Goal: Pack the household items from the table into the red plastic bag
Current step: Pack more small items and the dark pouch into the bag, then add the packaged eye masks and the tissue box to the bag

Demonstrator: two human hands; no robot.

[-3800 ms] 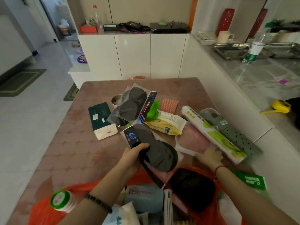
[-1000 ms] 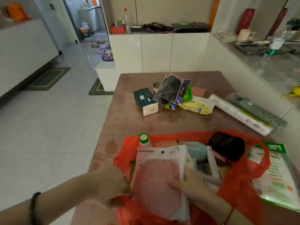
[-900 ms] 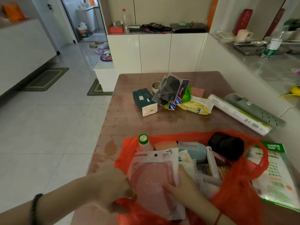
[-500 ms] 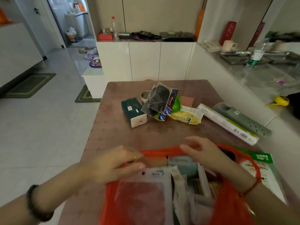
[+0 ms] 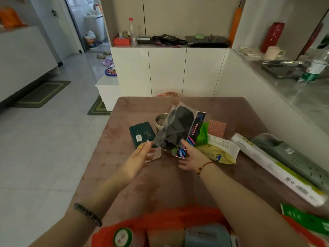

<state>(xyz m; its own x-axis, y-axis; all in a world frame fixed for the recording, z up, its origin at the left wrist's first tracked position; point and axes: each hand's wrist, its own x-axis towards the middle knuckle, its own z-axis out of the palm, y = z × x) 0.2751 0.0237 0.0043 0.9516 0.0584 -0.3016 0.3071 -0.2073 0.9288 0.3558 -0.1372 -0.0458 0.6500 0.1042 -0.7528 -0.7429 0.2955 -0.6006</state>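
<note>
The red plastic bag (image 5: 160, 218) lies open at the near table edge, with a green-capped bottle (image 5: 122, 237) and a blue-grey pack (image 5: 206, 236) inside. Mid-table, a clear pack of black insoles (image 5: 178, 127) stands tilted against a metal cup (image 5: 161, 119). My right hand (image 5: 192, 155) has its thumb on the pack's lower edge and fingers under it. My left hand (image 5: 140, 157) is open, fingertips touching the pack's left corner. A dark green tissue pack (image 5: 140, 132) lies just behind my left hand.
Right of the insoles lie a green packet (image 5: 203, 134), a yellow wipes pack (image 5: 219, 150), a pink cloth (image 5: 217, 128), a long white roll box (image 5: 277, 168) and a grey-green perforated item (image 5: 293, 157). A green printed pack (image 5: 306, 220) sits beside the bag. A white counter wall borders the table's right side.
Both hands have left the bag's rim and reached forward across the table to the insole pack. The pink pack put into the bag is now out of view.
</note>
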